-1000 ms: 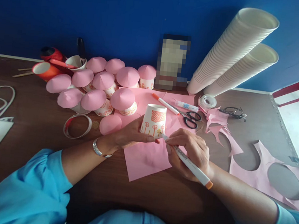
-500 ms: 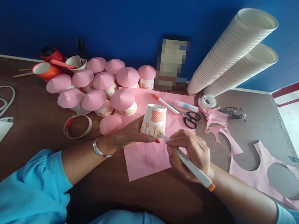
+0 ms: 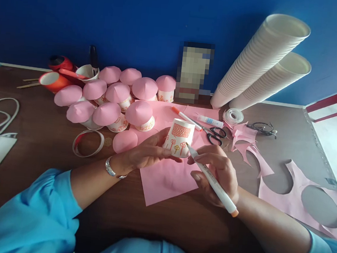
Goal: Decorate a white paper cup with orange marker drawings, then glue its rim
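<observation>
My left hand (image 3: 151,150) is closed around a white paper cup (image 3: 180,137), held upside down and slightly tilted above the pink paper. Drawn on the cup are a red cross-hatched patch and a row of flowers in orange-red and yellow. A white marker pen with an orange end (image 3: 214,186) is gripped in my right hand (image 3: 216,173). Its tip is at the cup's right side, beside a flower. Under my hands lies a pink paper sheet (image 3: 162,185). Behind the cup are another marker (image 3: 185,118), black-handled scissors (image 3: 214,135) and a glue stick (image 3: 210,120).
Several decorated cups with pink cone tops (image 3: 116,93) stand at the back left. Two tall stacks of paper cups (image 3: 261,56) lean by the blue wall. Pink paper offcuts (image 3: 293,194), eyeglasses (image 3: 262,128) and a tape roll (image 3: 233,116) lie right; a larger tape roll (image 3: 87,144) lies left.
The cup has shifted slightly right and been turned and tilted in my left hand. The marker tip has moved from the cup's lower edge up beside a flower.
</observation>
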`<state>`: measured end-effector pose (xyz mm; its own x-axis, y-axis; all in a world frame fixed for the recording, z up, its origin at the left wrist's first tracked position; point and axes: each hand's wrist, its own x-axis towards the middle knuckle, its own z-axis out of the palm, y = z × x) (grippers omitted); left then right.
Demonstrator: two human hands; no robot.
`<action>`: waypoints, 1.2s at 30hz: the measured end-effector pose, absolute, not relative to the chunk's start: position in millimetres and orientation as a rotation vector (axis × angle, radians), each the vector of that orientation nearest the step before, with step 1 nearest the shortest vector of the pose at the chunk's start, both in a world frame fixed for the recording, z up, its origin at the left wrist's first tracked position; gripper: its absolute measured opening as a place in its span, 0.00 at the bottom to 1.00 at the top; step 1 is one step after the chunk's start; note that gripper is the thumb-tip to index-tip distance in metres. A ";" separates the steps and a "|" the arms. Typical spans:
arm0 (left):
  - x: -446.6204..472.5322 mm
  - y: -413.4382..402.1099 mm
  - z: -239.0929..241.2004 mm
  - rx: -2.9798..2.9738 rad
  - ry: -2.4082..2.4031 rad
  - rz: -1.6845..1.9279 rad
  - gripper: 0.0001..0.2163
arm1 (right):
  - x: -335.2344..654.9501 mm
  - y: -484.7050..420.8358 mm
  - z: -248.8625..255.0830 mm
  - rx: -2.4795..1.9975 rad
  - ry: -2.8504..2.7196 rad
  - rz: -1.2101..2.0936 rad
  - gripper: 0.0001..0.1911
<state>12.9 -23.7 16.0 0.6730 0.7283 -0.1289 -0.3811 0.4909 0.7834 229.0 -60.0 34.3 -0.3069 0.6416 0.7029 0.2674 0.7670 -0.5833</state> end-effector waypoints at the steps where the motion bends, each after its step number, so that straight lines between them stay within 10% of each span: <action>1: 13.3 -23.8 17.9 0.809 0.481 0.701 0.20 | 228.4 -60.3 34.2 -0.678 -1.903 0.455 0.08; 36: 14.4 -23.2 18.1 0.843 0.608 0.639 0.19 | 225.9 -61.8 43.4 -0.762 -2.009 0.345 0.11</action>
